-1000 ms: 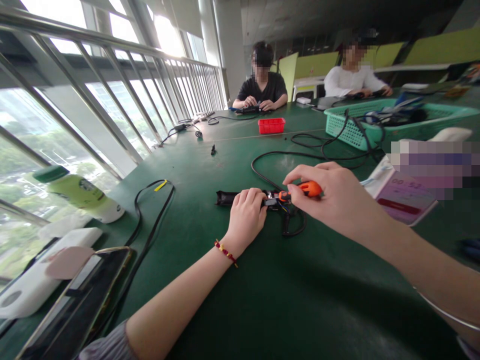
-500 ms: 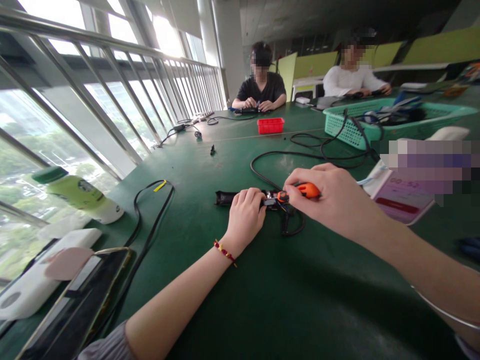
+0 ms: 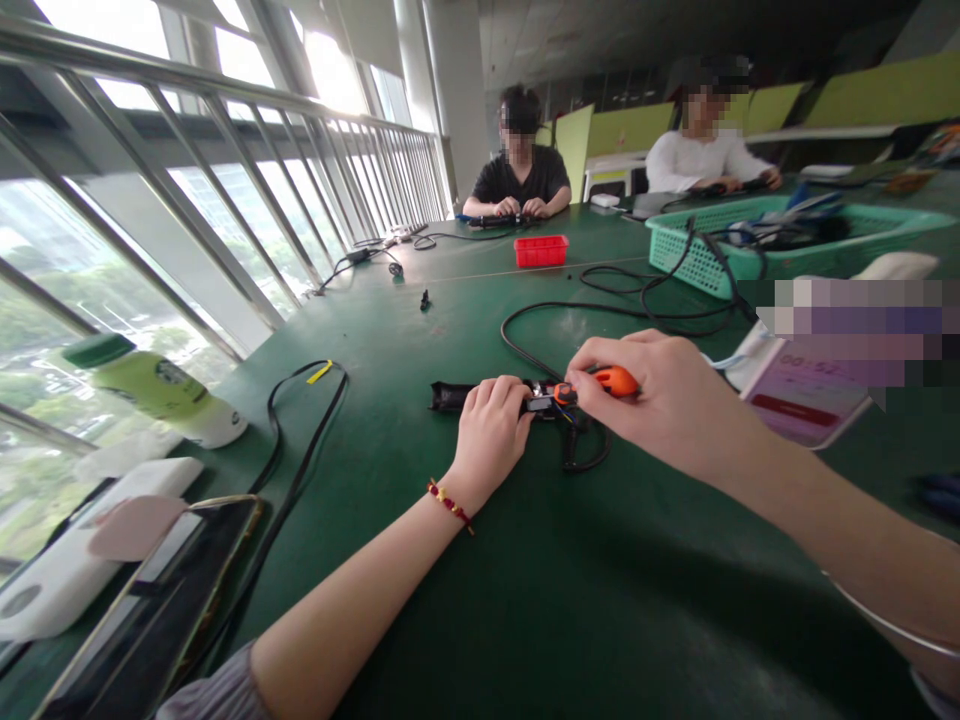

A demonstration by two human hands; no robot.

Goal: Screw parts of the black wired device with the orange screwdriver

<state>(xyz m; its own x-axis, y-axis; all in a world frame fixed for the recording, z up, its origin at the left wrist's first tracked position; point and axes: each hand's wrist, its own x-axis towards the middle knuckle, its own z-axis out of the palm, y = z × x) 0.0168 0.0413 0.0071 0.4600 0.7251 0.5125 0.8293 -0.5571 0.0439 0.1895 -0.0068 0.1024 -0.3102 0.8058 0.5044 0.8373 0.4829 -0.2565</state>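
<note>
A long black device (image 3: 448, 397) lies across the green table in front of me, its middle part opened, with metal parts and thin coloured wires showing. My left hand (image 3: 491, 430) is closed over it and presses it down; the fingers hide part of its body. In my right hand (image 3: 652, 385) is an orange-handled tool (image 3: 616, 381), gripped between thumb and fingers. Its front end, orange and black, meets the device at the opened part, just right of my left fingertips; the tip is too small to make out. A black cable (image 3: 592, 462) loops below the device's right end.
A green basket (image 3: 686, 255) with cables and blue items stands at the right, beyond a phone (image 3: 802, 390) on a stand. A red tray (image 3: 541, 252) sits farther back. Left are a bottle (image 3: 161, 390), a power bank and a dark tablet-like slab. Two people work across the table.
Both my hands, the tool and the device stay almost exactly in place. Across the table, the hands of the person in black have shifted slightly.
</note>
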